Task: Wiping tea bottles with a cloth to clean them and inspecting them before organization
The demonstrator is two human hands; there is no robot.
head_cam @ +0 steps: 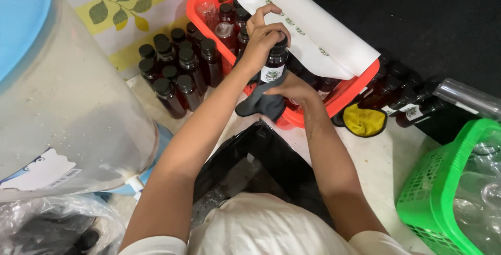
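Dark bottle (273, 66) with a white label and black cap is what we've got in both hands right now, held upright just over the near edge of the red crate (342, 97). Our left hand (261, 38) is wrapped over the cap end, grip closed tight around the top, while our right hand (295, 88) cups the lower part with a dark grey cloth (259, 106) pressed against the bottle's base, so that grip is closed on cloth and bottle together. A roll of white label paper (313, 30) lies across the crate, and more capped bottles sit inside it underneath. To the left a bunch of unlabelled dark bottles (177, 69) stand packed together on the pale surface (376, 163). On the right, a few labelled bottles (404, 103) lie on their sides near a yellow cloth (364, 121), and a green basket (433, 192) holds clear empties. Big clear water jug (62, 103) fills the left side.
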